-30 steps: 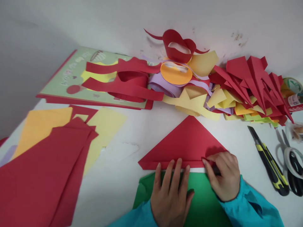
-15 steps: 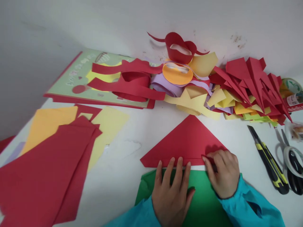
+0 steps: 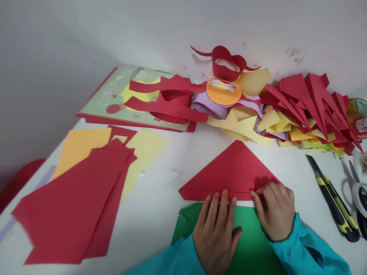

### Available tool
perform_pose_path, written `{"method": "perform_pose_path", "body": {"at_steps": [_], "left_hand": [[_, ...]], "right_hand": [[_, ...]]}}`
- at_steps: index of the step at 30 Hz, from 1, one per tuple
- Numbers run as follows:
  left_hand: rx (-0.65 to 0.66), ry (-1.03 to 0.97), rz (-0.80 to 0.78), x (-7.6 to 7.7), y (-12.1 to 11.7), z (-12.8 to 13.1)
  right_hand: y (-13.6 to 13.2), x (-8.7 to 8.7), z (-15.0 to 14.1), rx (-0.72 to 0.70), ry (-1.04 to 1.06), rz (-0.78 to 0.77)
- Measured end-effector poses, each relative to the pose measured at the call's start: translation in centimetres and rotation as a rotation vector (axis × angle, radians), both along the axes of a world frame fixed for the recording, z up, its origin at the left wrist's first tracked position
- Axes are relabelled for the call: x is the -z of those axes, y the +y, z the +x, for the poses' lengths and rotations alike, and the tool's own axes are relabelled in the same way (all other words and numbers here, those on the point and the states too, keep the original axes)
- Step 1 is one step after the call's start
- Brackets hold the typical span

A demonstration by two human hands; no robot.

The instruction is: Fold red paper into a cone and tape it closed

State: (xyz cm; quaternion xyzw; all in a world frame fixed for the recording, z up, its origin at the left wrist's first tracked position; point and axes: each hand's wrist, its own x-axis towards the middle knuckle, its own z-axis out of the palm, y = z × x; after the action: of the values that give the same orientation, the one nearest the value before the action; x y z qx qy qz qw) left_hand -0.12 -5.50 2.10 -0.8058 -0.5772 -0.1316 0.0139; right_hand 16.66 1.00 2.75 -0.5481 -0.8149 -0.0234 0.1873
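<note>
A red paper folded into a triangle (image 3: 232, 172) lies on the white table, its long edge toward me. My left hand (image 3: 216, 229) lies flat with fingers stretched out, its fingertips pressing that near edge. My right hand (image 3: 275, 212) is curled, its fingers pinched on the right end of the same edge. Both hands rest over a green sheet (image 3: 252, 244) just below the triangle. My sleeves are teal.
A stack of red, orange and yellow sheets (image 3: 83, 191) lies at left. A green booklet (image 3: 114, 95) with red strips sits at the back. A heap of paper scraps (image 3: 286, 110) lines the wall. A yellow-black utility knife (image 3: 332, 198), scissors and a tape roll (image 3: 359, 194) lie at right.
The view has shifted, so everything sits slightly further right in the picture. My hands stay on the triangle's near edge; the left fingers have slid a little along it.
</note>
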Motion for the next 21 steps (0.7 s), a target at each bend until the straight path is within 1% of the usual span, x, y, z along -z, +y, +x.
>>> {"method": "perform_pose_path", "body": {"at_steps": [3, 11, 13, 17, 19, 21], "left_hand": [[0.012, 0.032, -0.020, -0.1, -0.1, 0.0], [-0.042, -0.049, -0.003, -0.1, 0.0, 0.3], [-0.050, -0.062, -0.002, 0.1, 0.0, 0.4], [-0.033, -0.026, 0.014, 0.6, -0.2, 0.4], [-0.018, -0.021, 0.023, 0.9, -0.2, 0.3], [-0.001, -0.017, 0.017, 1.0, -0.1, 0.1]], "right_hand": [[0.0, 0.1, 0.0, -0.001, 0.004, -0.001], [0.0, 0.1, 0.1, -0.008, 0.001, -0.011], [0.1, 0.1, 0.1, -0.005, -0.003, -0.014], [0.0, 0.1, 0.1, -0.001, -0.019, -0.015], [0.0, 0.0, -0.1, -0.001, -0.033, 0.004], [-0.1, -0.1, -0.3, 0.034, -0.055, 0.064]]}}
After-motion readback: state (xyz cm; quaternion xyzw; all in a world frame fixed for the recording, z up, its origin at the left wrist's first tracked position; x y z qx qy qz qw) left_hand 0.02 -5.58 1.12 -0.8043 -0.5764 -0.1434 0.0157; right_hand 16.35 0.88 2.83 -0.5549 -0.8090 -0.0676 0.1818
